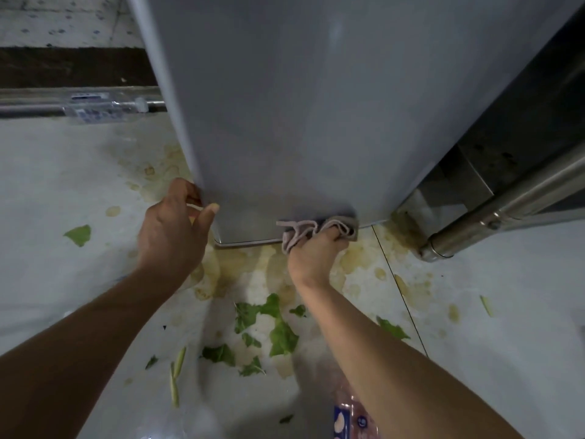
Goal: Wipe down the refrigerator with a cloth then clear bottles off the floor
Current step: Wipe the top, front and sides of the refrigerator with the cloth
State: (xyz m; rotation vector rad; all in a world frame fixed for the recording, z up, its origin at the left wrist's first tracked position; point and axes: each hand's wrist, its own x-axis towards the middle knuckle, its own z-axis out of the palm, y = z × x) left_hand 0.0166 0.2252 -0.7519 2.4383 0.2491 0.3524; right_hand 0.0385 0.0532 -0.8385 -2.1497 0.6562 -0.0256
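Nearest you, a plastic bottle lies on the floor under your right forearm, cut off by the frame's lower edge and partly blurred, so you can't tell whether it is capped. Your right hand has its grip closed around the grey cloth, pressing it against the bottom edge of the refrigerator. Your left hand grips the refrigerator's lower left corner, fingers curled round the edge and thumb on the front. A second bottle lies by the far wall. Yellowish spills and lettuce scraps cover the floor right below you; dragging the cloth lower would likely pick up that mess and smear it back onto the refrigerator, and the wet patch could make you slip. Whatever is beneath the refrigerator is hidden.
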